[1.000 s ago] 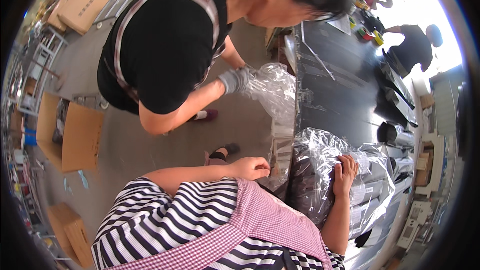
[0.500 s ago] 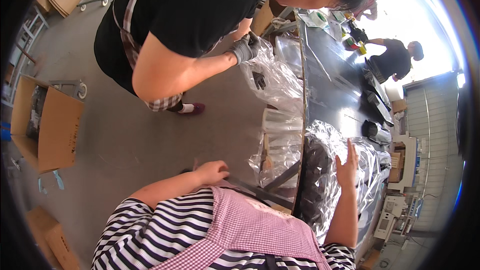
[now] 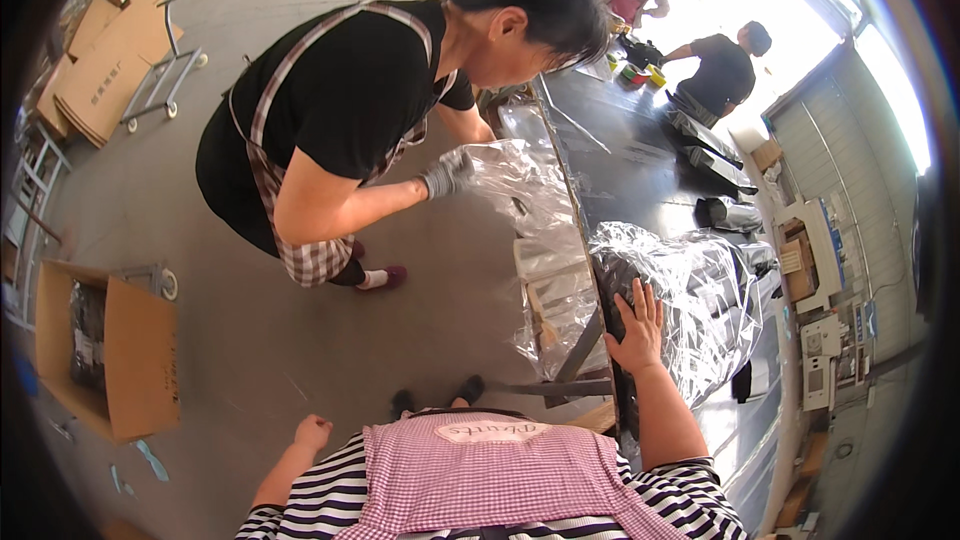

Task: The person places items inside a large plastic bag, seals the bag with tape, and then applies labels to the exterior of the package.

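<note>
The dark-topped table (image 3: pixel 635 165) runs away from the wearer along the right side, its long edge slanting up and to the left. Beyond the wearer's left front, a co-worker in a black top (image 3: pixel 335 105) bends toward that edge, a gloved hand (image 3: pixel 448 174) on clear plastic film (image 3: pixel 510 175) that hangs beside the table. An open carton (image 3: pixel 145 360) stands on the left, well apart from the table. The dark bundle in crumpled clear wrap (image 3: pixel 705 305) lies on the table's near part, ahead and to the right of the wearer; its longer way seems to go from the edge across the top, though the shiny wrap hides its ends. The right hand (image 3: pixel 637 335) is by far the nearer: palm down, fingers spread, it appears to rest on the bundle's edge-side end, gripping nothing. The left hand (image 3: pixel 312 433) hangs out over the floor, well away from bundle and table, its fingers loosely curled shut; nothing shows in it, though its palm is hidden.
</note>
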{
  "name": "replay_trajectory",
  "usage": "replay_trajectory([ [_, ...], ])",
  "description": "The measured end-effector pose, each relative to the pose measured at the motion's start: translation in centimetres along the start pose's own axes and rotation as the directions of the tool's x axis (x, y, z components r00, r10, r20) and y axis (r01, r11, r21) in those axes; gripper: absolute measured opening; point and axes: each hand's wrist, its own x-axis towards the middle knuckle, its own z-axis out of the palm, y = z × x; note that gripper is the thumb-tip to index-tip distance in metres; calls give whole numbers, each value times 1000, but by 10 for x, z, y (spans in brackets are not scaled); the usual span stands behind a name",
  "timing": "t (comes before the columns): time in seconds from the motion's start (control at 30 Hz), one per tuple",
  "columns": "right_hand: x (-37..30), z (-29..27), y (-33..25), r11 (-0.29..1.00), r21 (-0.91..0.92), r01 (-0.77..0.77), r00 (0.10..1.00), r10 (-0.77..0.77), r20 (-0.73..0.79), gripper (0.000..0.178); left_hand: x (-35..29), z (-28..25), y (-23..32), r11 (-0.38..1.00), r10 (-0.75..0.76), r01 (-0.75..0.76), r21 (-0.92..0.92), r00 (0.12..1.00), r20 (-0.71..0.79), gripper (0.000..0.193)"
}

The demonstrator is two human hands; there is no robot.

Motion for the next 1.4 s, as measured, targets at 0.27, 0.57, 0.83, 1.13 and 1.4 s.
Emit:
replay_trajectory([
  [0.27,1,1,4,997,77,12,1000,-10,-20,71,8,13,47,982,179,-166,-92,971,156,46],
  [0.57,-3,4,8,997,77,9,999,-4,-54,70,5,-2,47,981,183,-167,-102,968,174,50],
  [0.83,7,-3,-12,996,-25,-84,996,84,22,67,61,29,-50,976,75,-45,-213,988,133,39],
  [1.13,-6,247,-91,920,234,-315,778,109,619,52,-8,33,9,986,101,-91,-140,993,68,35],
  [1.4,120,513,-12,975,103,-195,893,133,429,35,-31,95,-4,985,-135,149,-81,978,158,32],
])
